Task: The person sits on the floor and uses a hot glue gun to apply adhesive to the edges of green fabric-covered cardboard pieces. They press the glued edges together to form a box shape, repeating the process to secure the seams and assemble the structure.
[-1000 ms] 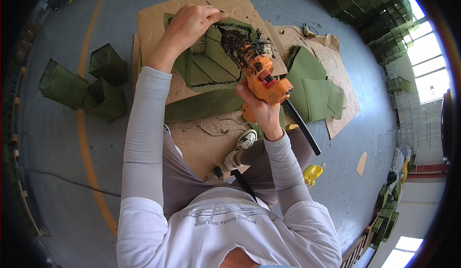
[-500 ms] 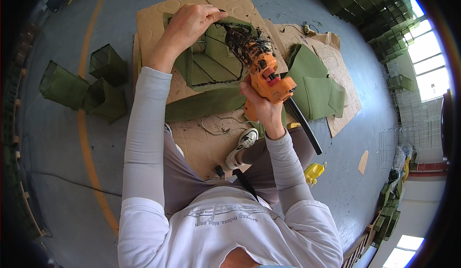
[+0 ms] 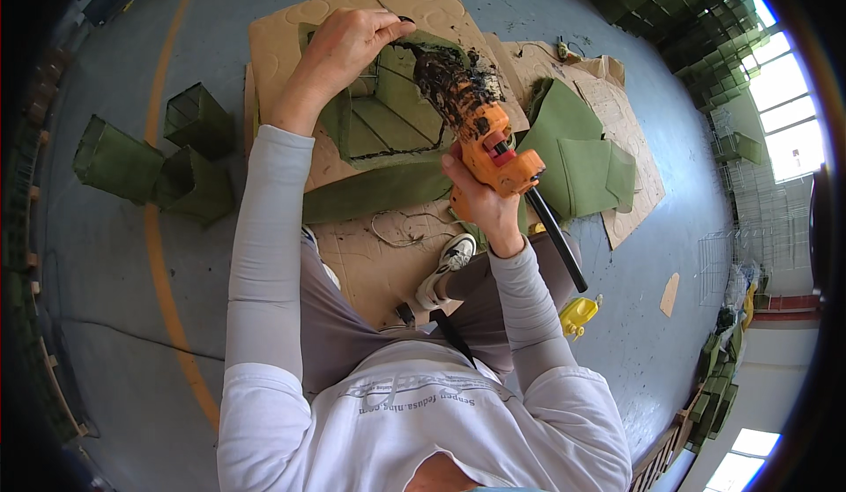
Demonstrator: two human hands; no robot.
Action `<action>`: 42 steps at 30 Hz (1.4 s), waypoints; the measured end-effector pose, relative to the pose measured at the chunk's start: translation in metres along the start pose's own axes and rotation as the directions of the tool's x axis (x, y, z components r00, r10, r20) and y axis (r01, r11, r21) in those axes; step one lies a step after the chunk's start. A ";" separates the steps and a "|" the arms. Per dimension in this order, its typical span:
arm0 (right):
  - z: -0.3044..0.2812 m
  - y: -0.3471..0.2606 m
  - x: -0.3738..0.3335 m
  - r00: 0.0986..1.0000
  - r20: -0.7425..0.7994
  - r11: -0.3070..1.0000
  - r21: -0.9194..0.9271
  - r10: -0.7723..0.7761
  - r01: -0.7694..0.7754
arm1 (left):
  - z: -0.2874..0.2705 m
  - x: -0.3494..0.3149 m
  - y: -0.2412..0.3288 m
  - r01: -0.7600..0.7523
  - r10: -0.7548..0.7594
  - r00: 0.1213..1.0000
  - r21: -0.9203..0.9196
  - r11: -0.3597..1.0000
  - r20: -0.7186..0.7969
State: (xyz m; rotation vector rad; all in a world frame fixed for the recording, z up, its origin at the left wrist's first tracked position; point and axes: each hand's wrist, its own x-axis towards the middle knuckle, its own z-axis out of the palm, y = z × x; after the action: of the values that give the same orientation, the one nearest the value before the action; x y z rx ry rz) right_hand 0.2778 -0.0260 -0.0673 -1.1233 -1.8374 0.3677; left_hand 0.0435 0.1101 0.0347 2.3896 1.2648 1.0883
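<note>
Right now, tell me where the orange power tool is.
In the head view, the orange power tool is just right of centre, gripped by the right hand, its grimy tip on the green fabric box that the left hand steadies.

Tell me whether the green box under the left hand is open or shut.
Open. The green box shows its hollow inside and floor, while the left hand grips its top rim.

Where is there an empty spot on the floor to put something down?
Bare grey floor lies left of the orange line, below the green folded boxes. More lies right of the yellow object. The cardboard sheet is crowded with green fabric.
</note>
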 end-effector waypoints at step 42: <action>-0.001 -0.004 0.003 0.993 -0.010 0.976 0.184 0.115 -0.112 | 0.002 -0.003 -0.008 -0.068 0.057 0.992 -0.101 0.992 -0.111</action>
State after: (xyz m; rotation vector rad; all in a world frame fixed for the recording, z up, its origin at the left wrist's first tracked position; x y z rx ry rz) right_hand 0.2753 -0.0257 -0.0623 -1.1019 -1.6874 0.5777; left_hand 0.0391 0.1123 0.0275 2.3350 1.1413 1.2846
